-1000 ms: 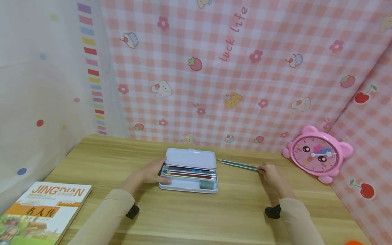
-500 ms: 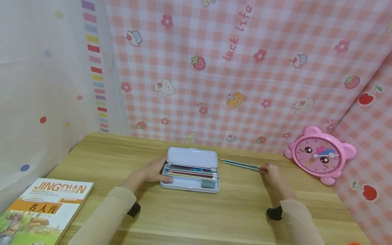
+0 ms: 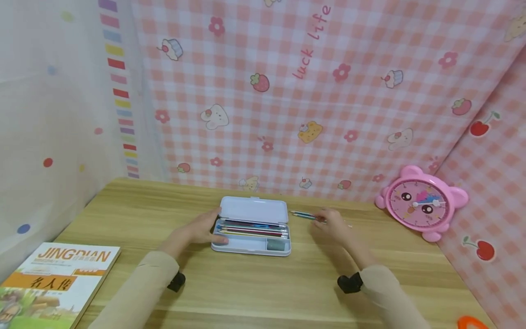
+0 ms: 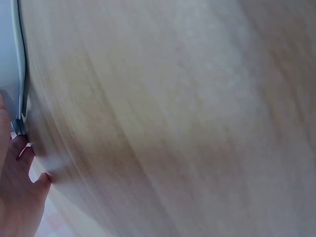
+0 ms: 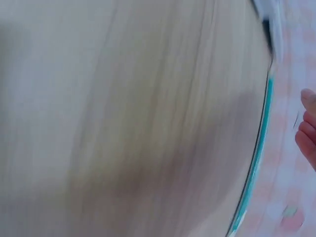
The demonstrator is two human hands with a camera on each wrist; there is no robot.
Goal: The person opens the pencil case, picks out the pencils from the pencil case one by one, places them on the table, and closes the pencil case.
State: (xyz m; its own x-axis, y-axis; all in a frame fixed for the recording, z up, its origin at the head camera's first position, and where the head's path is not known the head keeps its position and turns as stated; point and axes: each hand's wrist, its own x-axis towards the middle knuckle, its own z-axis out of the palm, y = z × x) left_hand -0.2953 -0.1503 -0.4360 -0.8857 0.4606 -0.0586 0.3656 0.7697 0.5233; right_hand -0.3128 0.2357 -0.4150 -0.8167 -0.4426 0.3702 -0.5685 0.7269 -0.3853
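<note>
A white pencil case (image 3: 238, 246) lies open on the table, its lid (image 3: 254, 209) tipped back. Several pencils (image 3: 252, 230) fill its rear part, and a grey-green block (image 3: 275, 245) sits in the front right compartment. My left hand (image 3: 201, 228) holds the case at its left end, thumb over the front tray. Right of the case lie teal pencils (image 3: 303, 214) with points toward it. My right hand (image 3: 333, 224) hovers over their middle. In the right wrist view, a teal pencil (image 5: 256, 153) lies apart from the loosely bent fingers (image 5: 306, 136).
A pink clock (image 3: 421, 203) stands at the back right against the checked cloth wall. At the front left lies a book (image 3: 61, 283) with an orange band. Part of an orange object (image 3: 470, 322) shows at the lower right edge.
My right hand has left the pencils' right ends and moved left to above their middle. The pencils lie where they were. My left hand keeps its hold on the case.
</note>
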